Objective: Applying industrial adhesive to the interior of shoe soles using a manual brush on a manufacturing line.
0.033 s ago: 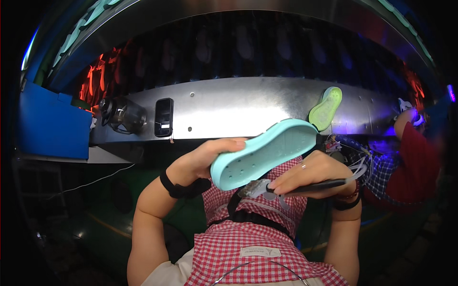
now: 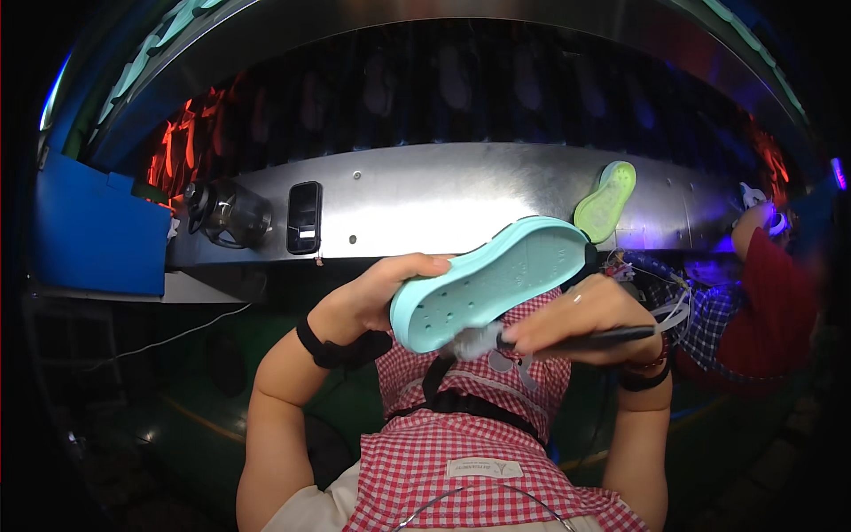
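A light turquoise shoe sole [image 2: 496, 279] with raised side walls and small holes is tilted in front of my chest. My left hand [image 2: 390, 284] grips its left side, thumb on the upper rim. My right hand [image 2: 594, 324] is closed round a black-handled brush [image 2: 612, 339], whose pale bristle end, smeared by motion, is at the sole's lower edge. Pale flexible strips or tubing [image 2: 675, 315] show by the handle's far end. Beyond the turquoise sole, a yellow-green shoe sole [image 2: 605, 208] lies on the metal ledge.
Along the metal ledge [image 2: 425, 204] stand a dark see-through jug [image 2: 238, 215] and a black phone-like slab [image 2: 305, 218]. A blue box [image 2: 102, 226] is at left. Dark racks with soles rise behind. At right a co-worker in a red sleeve [image 2: 776, 301] sits close.
My right hand and the brush have shifted slightly along the sole's lower edge, and the bristles are now blurred. The sole has tilted a little more open toward me.
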The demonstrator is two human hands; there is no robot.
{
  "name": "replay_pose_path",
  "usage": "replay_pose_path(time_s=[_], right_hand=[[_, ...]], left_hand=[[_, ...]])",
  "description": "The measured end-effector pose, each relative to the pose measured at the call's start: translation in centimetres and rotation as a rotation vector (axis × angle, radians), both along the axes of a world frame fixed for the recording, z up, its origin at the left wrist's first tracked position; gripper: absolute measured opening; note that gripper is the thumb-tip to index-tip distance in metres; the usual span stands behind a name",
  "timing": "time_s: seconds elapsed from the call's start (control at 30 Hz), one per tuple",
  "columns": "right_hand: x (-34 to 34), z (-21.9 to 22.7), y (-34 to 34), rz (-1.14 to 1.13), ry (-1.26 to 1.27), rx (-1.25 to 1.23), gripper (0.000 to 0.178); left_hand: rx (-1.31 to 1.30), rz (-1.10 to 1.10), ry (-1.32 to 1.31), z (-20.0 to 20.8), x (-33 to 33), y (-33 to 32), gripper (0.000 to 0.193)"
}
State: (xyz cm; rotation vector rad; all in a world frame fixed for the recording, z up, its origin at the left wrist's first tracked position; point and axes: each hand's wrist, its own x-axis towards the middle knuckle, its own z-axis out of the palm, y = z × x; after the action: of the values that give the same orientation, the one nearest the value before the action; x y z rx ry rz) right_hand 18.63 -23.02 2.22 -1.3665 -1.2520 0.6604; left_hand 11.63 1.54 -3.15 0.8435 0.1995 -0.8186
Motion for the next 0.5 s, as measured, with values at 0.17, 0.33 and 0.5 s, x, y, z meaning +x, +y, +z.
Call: replay_pose_path(time_s=[0.17, 0.33, 0.5], right_hand=[[-0.5, -1.1, -0.7, -0.025, -0.05, -0.096, 0.016], [0.1, -1.0, -0.7, -0.256, -0.149, 0.017, 0.02], [-1.0, -1.6, -1.1, -0.212, -0.204, -0.027, 0.019]], left_hand=[[0.009, 0.018, -0.177, 0.0, -0.6, 0.7, 0.058], [0.003, 0.164, -0.122, 0.9, -1.6, 2.2, 0.057], [0.218, 0.279, -0.321, 1.8, -2.4, 2.9, 0.06]])
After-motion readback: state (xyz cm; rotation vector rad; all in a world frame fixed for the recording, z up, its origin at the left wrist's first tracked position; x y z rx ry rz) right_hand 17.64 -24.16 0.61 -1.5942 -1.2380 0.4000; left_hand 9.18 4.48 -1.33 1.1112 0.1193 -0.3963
